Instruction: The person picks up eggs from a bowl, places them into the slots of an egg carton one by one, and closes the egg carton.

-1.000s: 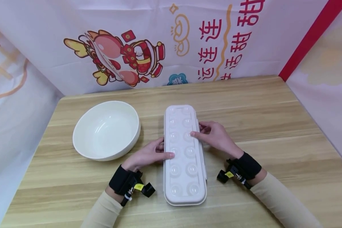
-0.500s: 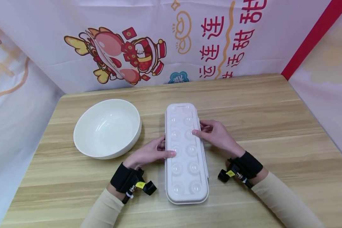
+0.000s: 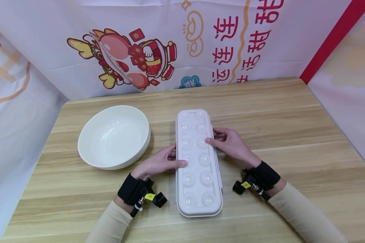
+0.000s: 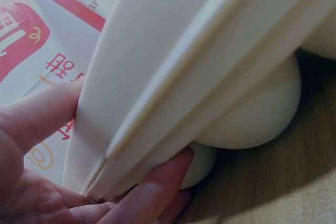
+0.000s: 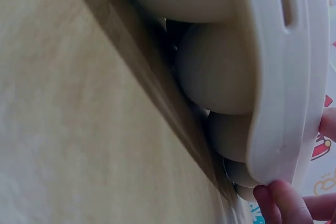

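Note:
A long white plastic egg box [image 3: 197,168], its lid down and marked with two rows of round bumps, lies lengthwise before me. Round cups [image 4: 262,103] bulge from its underside in the left wrist view. My left hand [image 3: 158,163] grips the left long side, thumb on the lid and fingers under the rim. On the right long side, farther up, my right hand [image 3: 229,143] holds the edge between thumb and fingers. The right wrist view shows its fingertips [image 5: 286,203] at the rim's end, below a slotted side flap [image 5: 294,35].
A big white bowl [image 3: 114,138] stands on the wooden table [image 3: 276,135] to the left, close beyond my left hand. A printed cloth [image 3: 158,20] hangs behind the table's back edge. Both wrists wear black camera straps [image 3: 263,177].
Both hands keep the same grip on the egg box. The whole scene has shifted slightly in the head view; nothing else differs visibly.

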Available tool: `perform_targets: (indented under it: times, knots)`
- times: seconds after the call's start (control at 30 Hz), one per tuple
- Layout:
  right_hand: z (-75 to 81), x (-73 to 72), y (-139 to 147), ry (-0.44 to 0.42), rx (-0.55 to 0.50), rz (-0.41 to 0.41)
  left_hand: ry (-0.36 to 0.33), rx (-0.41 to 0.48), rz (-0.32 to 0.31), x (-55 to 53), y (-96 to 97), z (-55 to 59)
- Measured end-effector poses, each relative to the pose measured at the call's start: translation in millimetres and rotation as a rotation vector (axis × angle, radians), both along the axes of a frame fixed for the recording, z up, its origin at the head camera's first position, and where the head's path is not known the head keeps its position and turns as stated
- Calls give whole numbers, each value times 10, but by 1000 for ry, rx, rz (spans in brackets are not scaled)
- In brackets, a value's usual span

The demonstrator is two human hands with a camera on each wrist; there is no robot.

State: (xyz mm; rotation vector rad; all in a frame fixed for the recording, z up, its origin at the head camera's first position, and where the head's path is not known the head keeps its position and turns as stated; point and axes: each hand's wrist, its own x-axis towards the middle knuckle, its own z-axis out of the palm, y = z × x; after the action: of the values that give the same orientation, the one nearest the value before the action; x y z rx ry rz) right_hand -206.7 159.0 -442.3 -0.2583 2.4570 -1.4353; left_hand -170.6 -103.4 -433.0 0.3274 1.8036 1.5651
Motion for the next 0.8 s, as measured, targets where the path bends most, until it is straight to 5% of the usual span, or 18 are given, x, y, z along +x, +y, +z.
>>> perform_targets:
  times: [0.3, 0.8]
  knots:
    - [-6, 2, 3, -33, -46, 4, 7, -1, -5, -11, 7, -9]
    - [-23, 6, 4, 21, -35, 10, -59, -35, 107, 13, 102, -2]
